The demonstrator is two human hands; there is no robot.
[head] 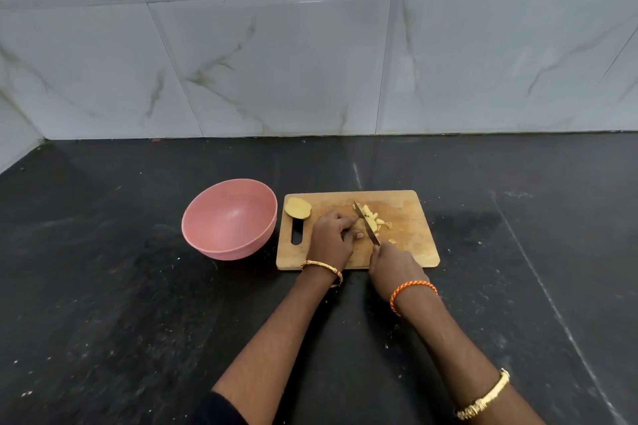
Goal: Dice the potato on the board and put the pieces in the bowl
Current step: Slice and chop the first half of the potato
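Observation:
A wooden cutting board (407, 238) lies on the black counter. At its far left corner rests a potato half (297, 208), cut face up. My left hand (329, 240) holds down a piece of potato, mostly hidden under its fingers, near the board's middle. My right hand (392, 267) grips the handle of a knife (366, 222), whose blade points away from me, right beside the left fingertips. Several small pale potato pieces (378, 219) lie just right of the blade. The pink bowl (207, 217) stands left of the board, with nothing in it.
The black stone counter (138, 321) stretches wide to the left, right and front of the board. A tiled marble-pattern wall (310, 62) rises behind it, with a corner at the far left.

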